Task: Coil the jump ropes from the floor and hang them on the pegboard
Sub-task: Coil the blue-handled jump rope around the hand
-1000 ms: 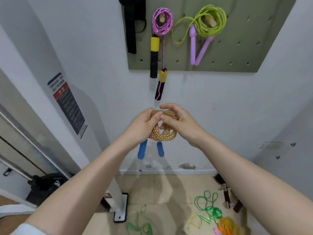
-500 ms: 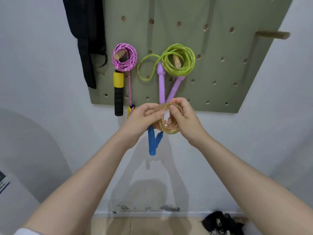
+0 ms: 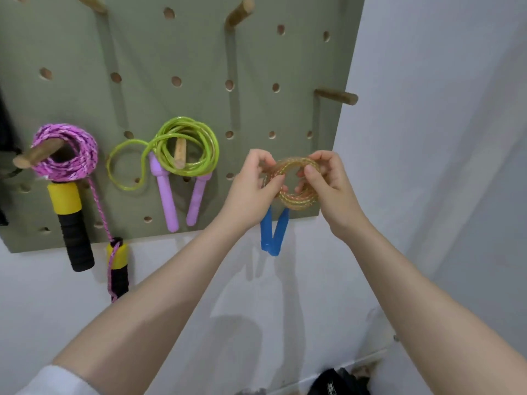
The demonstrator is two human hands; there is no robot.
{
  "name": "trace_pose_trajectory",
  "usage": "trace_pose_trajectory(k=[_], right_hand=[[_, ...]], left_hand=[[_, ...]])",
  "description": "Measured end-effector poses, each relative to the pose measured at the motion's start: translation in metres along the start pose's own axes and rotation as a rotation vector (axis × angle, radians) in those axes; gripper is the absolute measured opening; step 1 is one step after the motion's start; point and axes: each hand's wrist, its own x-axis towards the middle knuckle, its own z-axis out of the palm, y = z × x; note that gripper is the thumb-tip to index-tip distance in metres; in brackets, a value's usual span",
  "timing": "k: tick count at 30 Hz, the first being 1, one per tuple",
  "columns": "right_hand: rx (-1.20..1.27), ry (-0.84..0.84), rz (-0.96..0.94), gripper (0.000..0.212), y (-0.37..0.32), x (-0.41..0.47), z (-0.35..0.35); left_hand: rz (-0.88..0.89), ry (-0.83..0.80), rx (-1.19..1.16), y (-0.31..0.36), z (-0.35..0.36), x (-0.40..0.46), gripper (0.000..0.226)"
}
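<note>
Two hands on one coil: the glitter rope coil (image 3: 293,185), orange-gold, is pinched between left hand (image 3: 252,189) and right hand (image 3: 328,186), held up in front of the lower right part of the pegboard (image 3: 199,52). Both hands are closed on the coil, left at its left rim, right at its right rim, thumbs toward me. Coil face is roughly toward the board, hole open front-to-back. Its blue handles (image 3: 273,232) hang below, long axis near vertical, tips down, leaning together in a narrow V.

Step in hand, my read: coiling done for this rope, hang not yet made. Nearest free peg (image 3: 338,96) sits up and to the right of the coil, sticking out to the right in this view; another free peg (image 3: 238,11) higher, near centre. Next move calls for lifting the coil, keeping loops bunched, and threading the hole over a peg tip, then letting go w/o loops springing apart.

Further out: green rope (image 3: 182,151) w/ lilac handles already on a peg, pink rope (image 3: 68,151) w/ yellow-black handles on the peg left of it. Wall (image 3: 427,138) beyond the board edge is plain white.
</note>
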Motion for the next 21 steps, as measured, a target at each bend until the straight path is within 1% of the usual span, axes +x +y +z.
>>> trace_pose_trajectory(k=[4,8,11,14,16,18,19,21], right_hand=[[-0.060,0.138,-0.083,0.014,-0.022,0.028,-0.034],[-0.128,0.214,-0.203,0.014,-0.045,0.055,-0.053],[-0.199,0.323,-0.266,0.011,-0.048,0.074,-0.058],[-0.187,0.419,-0.252,0.012,-0.040,0.088,-0.062],[-0.157,0.430,-0.204,0.015,-0.033,0.101,-0.063],[-0.159,0.392,-0.133,0.015,-0.025,0.115,-0.059],[-0.180,0.362,-0.109,0.014,-0.020,0.123,-0.056],[-0.229,0.323,-0.097,0.012,-0.012,0.134,-0.052]], left_hand=[[0.106,-0.022,0.080,0.028,0.030,0.044,0.025],[0.233,0.057,0.166,0.051,0.047,0.073,0.015],[0.264,0.075,0.171,0.058,0.057,0.089,0.013],[0.277,0.095,0.207,0.062,0.069,0.103,0.014],[0.289,0.133,0.221,0.058,0.073,0.112,0.018],[0.271,0.187,0.267,0.049,0.069,0.120,0.017],[0.259,0.213,0.348,0.043,0.066,0.124,0.017],[0.267,0.247,0.596,0.033,0.060,0.130,0.020]])
